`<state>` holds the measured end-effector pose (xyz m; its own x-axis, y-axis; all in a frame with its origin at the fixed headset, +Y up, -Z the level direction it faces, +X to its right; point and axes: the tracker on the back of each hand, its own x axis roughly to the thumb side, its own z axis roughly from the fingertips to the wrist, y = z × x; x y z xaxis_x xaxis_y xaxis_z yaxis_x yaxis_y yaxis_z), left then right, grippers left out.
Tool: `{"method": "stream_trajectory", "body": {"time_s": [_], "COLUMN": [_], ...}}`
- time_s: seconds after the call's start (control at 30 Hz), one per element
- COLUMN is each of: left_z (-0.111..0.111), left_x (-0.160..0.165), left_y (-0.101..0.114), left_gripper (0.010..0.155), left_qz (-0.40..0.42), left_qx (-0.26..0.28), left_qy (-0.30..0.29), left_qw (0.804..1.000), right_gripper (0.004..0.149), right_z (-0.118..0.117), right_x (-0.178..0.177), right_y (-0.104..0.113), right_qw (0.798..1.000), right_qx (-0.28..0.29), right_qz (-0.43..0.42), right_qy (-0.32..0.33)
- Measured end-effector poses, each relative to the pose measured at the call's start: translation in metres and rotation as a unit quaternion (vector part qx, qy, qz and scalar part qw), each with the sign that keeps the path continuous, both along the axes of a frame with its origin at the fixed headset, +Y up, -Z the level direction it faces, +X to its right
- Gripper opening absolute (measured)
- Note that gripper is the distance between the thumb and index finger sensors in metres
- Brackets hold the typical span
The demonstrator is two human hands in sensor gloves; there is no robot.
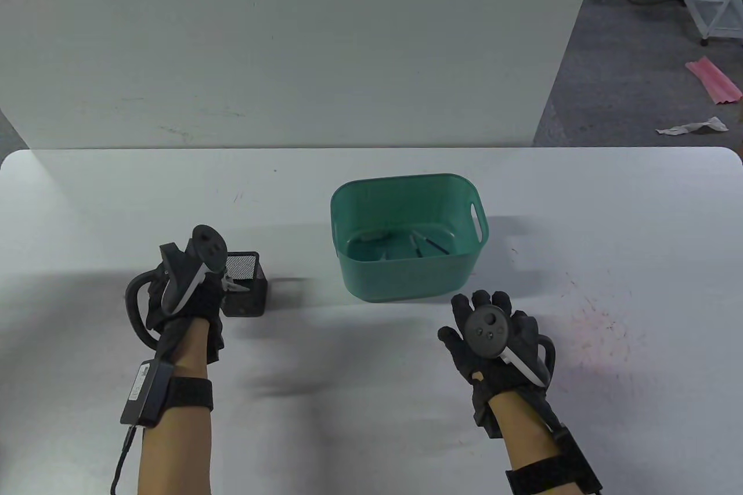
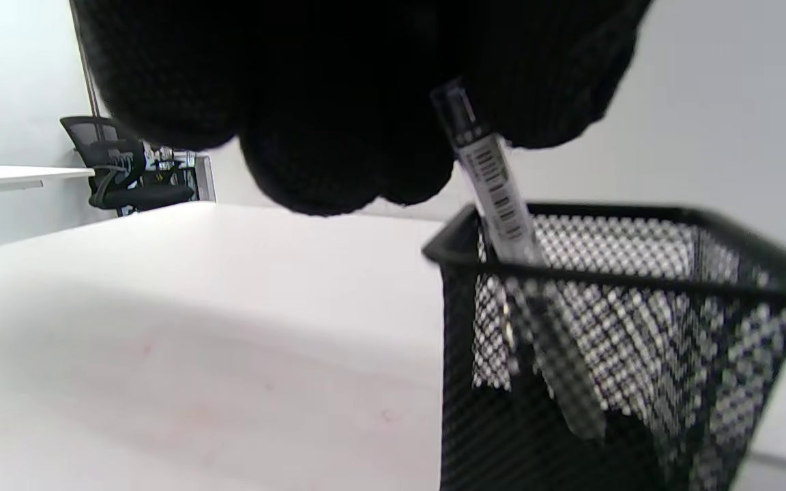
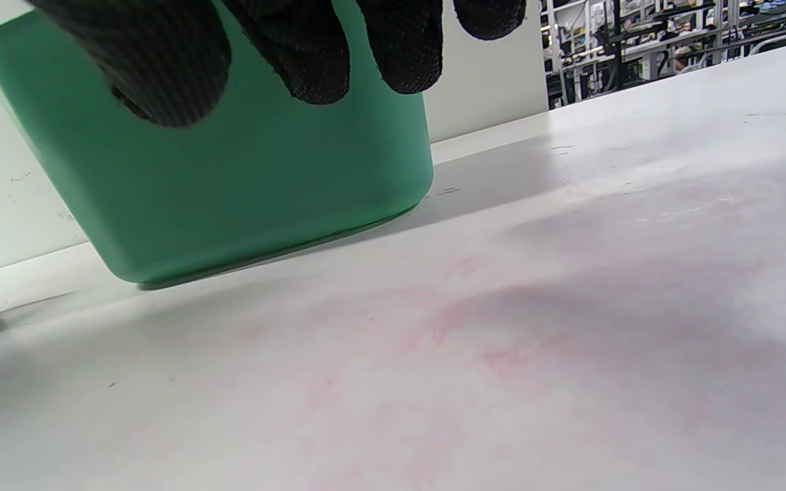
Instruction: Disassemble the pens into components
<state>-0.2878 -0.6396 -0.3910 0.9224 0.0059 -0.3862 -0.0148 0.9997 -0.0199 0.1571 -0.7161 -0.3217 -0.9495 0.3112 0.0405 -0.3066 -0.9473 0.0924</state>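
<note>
Left hand (image 1: 186, 292) grips pen (image 2: 495, 194) in mesh holder (image 2: 632, 354).

I see both of my hands in black knit gloves with a fine dotted texture on the fingers (image 3: 393, 54). The left hand (image 1: 186, 297) carries a dark tracker with a round disc head and a white stripe along its handle; the right hand (image 1: 499, 344) wears a matching one. Both forearms are bare skin, each with a black wrist strap, the left strap bearing a labelled black box and a trailing cable.
</note>
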Motion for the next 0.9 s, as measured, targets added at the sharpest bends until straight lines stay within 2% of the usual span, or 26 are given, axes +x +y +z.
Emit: {"method": "stream_trajectory", "body": {"time_s": [0.1,0.27,0.47,0.57,0.7,0.9], "left_z": [0.008,0.025,0.05,0.061,0.076,0.083], "left_x": [0.0,0.002,0.016,0.027,0.051,0.083], "left_y": [0.016,0.04,0.06,0.06,0.047,0.018], "left_gripper": [0.042,0.042,0.042,0.041,0.041,0.042], "left_qz": [-0.012,0.016,0.052,0.082,0.124,0.173], "left_qx": [0.036,0.101,0.176,0.202,0.226,0.209], "left_qy": [0.001,-0.004,-0.046,-0.084,-0.162,-0.233], "left_qw": [0.999,0.995,0.982,0.972,0.953,0.934], "right_gripper": [0.065,0.065,0.065,0.065,0.064,0.064], "right_z": [0.0,0.001,0.004,0.004,0.005,0.006], "right_x": [0.001,0.001,-0.002,-0.003,-0.005,-0.008], "right_y": [0.002,0.005,0.011,0.013,0.014,0.014], "right_qw": [1.0,1.0,1.0,0.999,0.999,0.997], "right_qx": [0.002,0.008,0.019,0.027,0.034,0.05], "right_qz": [-0.005,-0.007,-0.017,-0.025,-0.031,-0.039], "right_qy": [-0.001,0.001,0.01,0.015,0.023,0.039]}}
